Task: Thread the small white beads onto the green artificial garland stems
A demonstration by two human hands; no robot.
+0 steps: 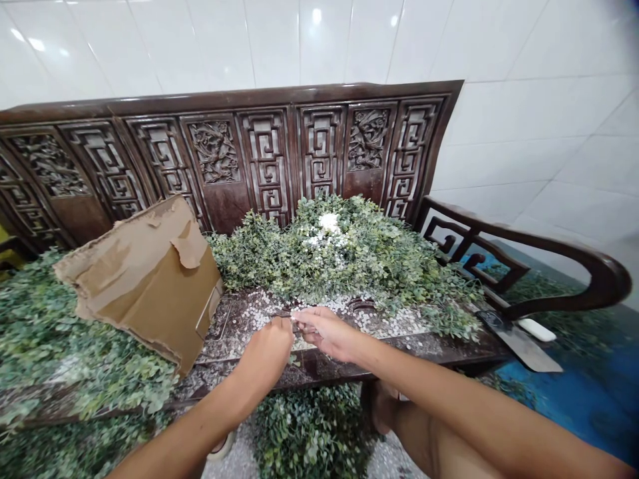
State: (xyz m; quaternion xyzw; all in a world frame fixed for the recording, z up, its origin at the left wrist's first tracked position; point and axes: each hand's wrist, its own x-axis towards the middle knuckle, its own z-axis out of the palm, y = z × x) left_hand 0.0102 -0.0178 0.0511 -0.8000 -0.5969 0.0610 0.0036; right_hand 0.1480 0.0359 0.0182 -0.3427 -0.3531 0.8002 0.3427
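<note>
Dark-wood bench, head view: carved back against white tile wall; seat littered with loose white bits.
Left hand: left hand over the seat's front part, fingers curled in, thumb side toward the other hand. Tips mostly hidden; cannot tell what they grip.
Right hand: right hand meets it from the other side, thumb and forefinger pinched on a small white piece. Piece too small to identify.
White piece: at the fingertips, where both hands meet, above the littered seat.
Dark sliver: thin dark strip right at the left hand's fingertips; cannot tell what it is.
Green pile: leafy heap behind the hands, against the bench back; white clump on top, more specks down its front.
Cardboard: torn brown sheet to the left, tilted, ragged edges, one flap peeled. More greenery under and beside it.
Wire: thin bent wire at the cardboard's right edge.
Bench right end: curved armrest; flat metal blade with dark handle below it, white oblong object just beside.
Underneath: another leafy bunch below the front edge, next to the person's leg.
</note>
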